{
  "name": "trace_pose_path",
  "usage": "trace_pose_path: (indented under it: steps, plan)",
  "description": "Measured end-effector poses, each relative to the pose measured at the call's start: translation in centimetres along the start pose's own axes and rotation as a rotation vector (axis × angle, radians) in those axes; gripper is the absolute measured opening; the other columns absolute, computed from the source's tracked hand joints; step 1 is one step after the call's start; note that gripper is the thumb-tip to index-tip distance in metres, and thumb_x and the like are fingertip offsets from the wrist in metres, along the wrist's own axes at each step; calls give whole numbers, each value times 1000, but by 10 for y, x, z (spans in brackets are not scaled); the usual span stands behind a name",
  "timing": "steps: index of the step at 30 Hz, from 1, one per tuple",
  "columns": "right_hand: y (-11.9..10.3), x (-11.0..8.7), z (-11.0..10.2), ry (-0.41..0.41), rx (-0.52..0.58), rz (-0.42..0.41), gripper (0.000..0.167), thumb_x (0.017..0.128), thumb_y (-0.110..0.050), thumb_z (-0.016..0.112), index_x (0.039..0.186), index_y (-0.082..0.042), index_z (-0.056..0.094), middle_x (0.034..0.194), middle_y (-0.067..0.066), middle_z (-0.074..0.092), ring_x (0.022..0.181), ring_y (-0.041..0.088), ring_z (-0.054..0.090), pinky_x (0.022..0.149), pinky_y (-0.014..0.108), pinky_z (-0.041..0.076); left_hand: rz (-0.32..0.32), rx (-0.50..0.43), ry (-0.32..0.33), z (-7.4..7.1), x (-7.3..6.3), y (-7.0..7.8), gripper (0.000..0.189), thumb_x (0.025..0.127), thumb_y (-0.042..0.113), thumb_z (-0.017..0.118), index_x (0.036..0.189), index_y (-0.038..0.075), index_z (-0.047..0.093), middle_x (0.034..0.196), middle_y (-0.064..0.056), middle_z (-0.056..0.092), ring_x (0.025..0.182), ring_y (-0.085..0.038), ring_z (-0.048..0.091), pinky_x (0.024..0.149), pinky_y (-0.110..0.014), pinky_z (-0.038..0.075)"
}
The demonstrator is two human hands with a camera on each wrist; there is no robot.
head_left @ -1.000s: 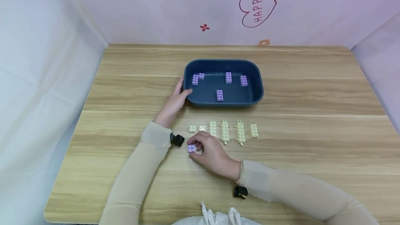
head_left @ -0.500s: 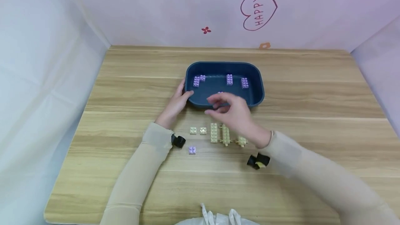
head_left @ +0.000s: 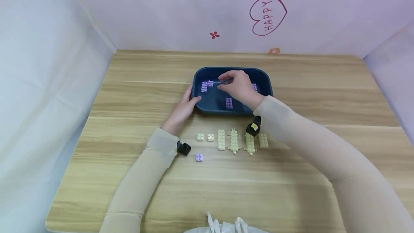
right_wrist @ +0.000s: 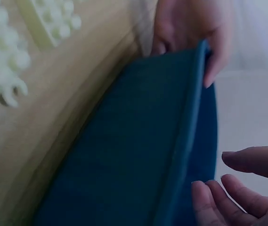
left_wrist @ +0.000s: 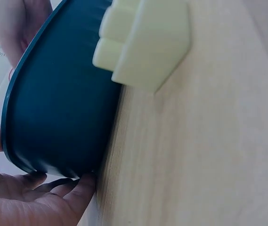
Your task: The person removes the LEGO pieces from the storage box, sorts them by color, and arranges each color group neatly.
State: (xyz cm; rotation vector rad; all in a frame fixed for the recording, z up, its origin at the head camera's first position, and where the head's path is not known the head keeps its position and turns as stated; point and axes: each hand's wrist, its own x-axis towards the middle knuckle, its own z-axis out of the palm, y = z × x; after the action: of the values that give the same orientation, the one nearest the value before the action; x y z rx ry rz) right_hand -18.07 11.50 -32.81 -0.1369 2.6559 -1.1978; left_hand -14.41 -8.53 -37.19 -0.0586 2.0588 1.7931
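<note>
A dark blue bin (head_left: pixel 211 112) stands on the table with several purple bricks inside, among them a front purple brick (head_left: pixel 229 103) and a left purple brick (head_left: pixel 204 87). My left hand (head_left: pixel 184 109) grips the bin's left end, thumb over the rim and fingers against the outer wall. My right hand (head_left: pixel 238 86) is over the bin's interior. In the right wrist view its thumb (right_wrist: pixel 254 160) and fingertips are apart, with nothing visible between them. The hand hides part of the bin's contents. One small purple brick (head_left: pixel 198 158) lies on the table in front.
Pale yellow pieces lie in a row before the bin: two small square bricks (head_left: pixel 200 137), a long brick (head_left: pixel 221 140), two axle bases (head_left: pixel 234 141) and a brick (head_left: pixel 263 140) at the right. A printed cloth (head_left: pixel 161 17) hangs behind the wooden table (head_left: pixel 145 67).
My right hand has let go of the small purple brick on the table and moved away from me, to over the bin. The left hand keeps its hold on the bin.
</note>
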Motion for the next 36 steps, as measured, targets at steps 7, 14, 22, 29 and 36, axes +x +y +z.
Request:
trace_pose_path:
  steps: [7,14,22,29,36]
  plan:
    - [2,23,12,-41,68,111,37,91,-14,68,125,-4,62,120,13,62,99,28,66,87,38,56,1,-12,0,1,19,-22,64,102,24,45,156,33,11,163,9,11,149,-11,9,122,-38,9]
    - [5,36,22,-58,101,181,39,89,-10,69,127,-4,61,123,14,61,98,30,67,87,37,56,30,-7,29,2,22,-26,63,102,25,46,156,33,14,163,7,13,150,-14,10,122,-40,9]
    - [13,43,37,-21,43,185,40,89,-8,68,129,-7,62,128,13,60,103,26,63,92,38,54,26,-16,5,3,20,-31,64,102,24,46,156,33,14,163,7,12,150,-15,10,122,-41,9]
    - [17,48,45,52,39,119,37,86,-8,71,123,-7,66,122,12,64,112,26,58,98,39,50,40,-39,1,1,19,-31,62,102,24,46,155,36,15,163,10,13,149,-12,10,122,-39,10]
    - [18,53,49,103,116,117,32,85,-10,74,117,-7,70,116,11,69,112,23,61,98,38,50,66,-73,2,-2,18,-27,64,102,19,47,156,29,15,163,6,13,149,-14,15,121,-35,16]
